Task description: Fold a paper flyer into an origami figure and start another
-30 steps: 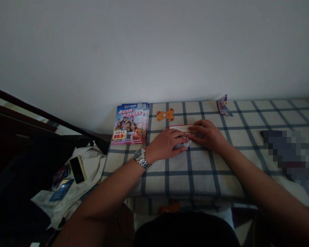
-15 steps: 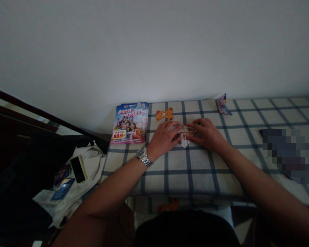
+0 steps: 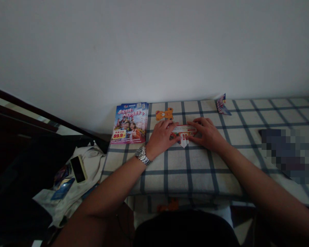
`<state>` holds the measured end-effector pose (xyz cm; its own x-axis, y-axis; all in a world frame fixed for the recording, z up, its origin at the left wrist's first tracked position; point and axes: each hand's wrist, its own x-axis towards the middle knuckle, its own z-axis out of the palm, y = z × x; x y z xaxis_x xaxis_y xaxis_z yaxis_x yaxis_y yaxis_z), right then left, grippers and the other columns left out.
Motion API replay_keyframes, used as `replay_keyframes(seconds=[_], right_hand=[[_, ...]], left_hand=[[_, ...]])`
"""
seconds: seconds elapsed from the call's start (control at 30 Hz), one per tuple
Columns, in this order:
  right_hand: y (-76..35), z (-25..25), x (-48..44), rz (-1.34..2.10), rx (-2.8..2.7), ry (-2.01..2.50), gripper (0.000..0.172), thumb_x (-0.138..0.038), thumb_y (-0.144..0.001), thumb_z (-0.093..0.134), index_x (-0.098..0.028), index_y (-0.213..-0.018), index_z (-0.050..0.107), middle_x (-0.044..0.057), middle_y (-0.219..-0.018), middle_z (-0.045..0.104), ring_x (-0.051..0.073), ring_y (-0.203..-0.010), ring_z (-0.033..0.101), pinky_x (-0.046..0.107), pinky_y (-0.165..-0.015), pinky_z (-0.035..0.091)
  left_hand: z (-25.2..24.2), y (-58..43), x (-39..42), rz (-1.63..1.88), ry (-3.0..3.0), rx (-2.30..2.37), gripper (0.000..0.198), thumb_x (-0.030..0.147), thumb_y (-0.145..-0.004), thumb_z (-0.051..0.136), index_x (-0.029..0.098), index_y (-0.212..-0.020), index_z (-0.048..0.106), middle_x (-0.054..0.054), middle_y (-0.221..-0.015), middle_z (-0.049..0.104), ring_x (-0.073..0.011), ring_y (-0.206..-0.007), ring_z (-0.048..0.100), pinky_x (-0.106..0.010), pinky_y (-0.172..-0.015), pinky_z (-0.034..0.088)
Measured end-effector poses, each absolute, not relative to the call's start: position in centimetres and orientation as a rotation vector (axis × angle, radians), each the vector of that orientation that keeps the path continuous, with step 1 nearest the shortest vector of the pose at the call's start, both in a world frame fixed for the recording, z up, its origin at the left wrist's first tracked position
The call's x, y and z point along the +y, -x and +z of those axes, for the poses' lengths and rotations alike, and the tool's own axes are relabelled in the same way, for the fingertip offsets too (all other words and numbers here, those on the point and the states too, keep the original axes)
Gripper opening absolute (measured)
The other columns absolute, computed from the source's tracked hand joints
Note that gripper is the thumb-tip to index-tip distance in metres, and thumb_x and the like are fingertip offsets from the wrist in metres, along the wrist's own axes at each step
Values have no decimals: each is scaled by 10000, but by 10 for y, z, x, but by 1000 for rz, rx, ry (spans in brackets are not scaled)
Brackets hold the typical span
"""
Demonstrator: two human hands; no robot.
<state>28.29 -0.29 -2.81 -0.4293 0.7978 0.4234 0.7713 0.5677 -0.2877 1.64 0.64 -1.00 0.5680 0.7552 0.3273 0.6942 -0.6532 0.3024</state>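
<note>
A partly folded flyer [image 3: 183,129], red and white with a pale pointed tip toward me, lies on the checked cloth. My left hand [image 3: 161,137], a metal watch at its wrist, grips the flyer's left side, thumb on the near edge and fingers along the far edge. Its right side is held the same way by my right hand [image 3: 204,133]. The parts of the paper under my fingers are hidden. Left of my hands lies a stack of printed flyers [image 3: 130,128].
The checked tablecloth [image 3: 179,176] has a bear print. Beside the wall stands a small folded paper piece [image 3: 222,104]. A dark object [image 3: 280,151], partly pixelated, lies at right. Lower left, a phone [image 3: 78,169] rests on a white bag [image 3: 91,161].
My hands have drawn slightly apart along the flyer, and more of its printed band shows between them. The stack and the small paper piece stay where they were.
</note>
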Motion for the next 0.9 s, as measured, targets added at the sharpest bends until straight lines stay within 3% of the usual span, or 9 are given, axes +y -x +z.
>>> replay_keyframes(seconds=[0.27,0.53,0.73,0.9], right_hand=[[-282,-26,-5,76,-2288,1253,569,-522,-947,727,-204,-1414,661,179,-1252,640,367,-1127,607,554,-982,555],[-280,-24,-4,85,-2277,1225,400,-506,-939,744,-211,-1206,702,156,-1204,665,347,-1094,611,516,-957,532],[-279,-23,-4,120,-2305,1145,393,-466,-953,736,-254,-1281,698,137,-1198,695,341,-1114,623,518,-969,533],[-276,-19,-5,194,-2323,1031,216,-405,-992,702,-276,-1152,767,109,-1177,732,302,-1097,659,495,-958,559]], left_hand=[[-10,-17,6,706,-2639,1186,483,441,-982,725,216,-1395,612,-99,-1296,590,-292,-1237,548,-489,-1127,493],[-8,-17,6,680,-2658,1121,374,387,-986,732,224,-1307,632,-78,-1305,611,-277,-1212,565,-469,-1106,484],[-9,-19,6,669,-2681,1031,249,334,-1002,712,216,-1210,642,-59,-1242,656,-254,-1169,592,-442,-1065,494],[-10,-19,7,661,-2677,1004,182,324,-1005,707,226,-1153,671,-57,-1196,664,-252,-1139,603,-442,-1040,505]])
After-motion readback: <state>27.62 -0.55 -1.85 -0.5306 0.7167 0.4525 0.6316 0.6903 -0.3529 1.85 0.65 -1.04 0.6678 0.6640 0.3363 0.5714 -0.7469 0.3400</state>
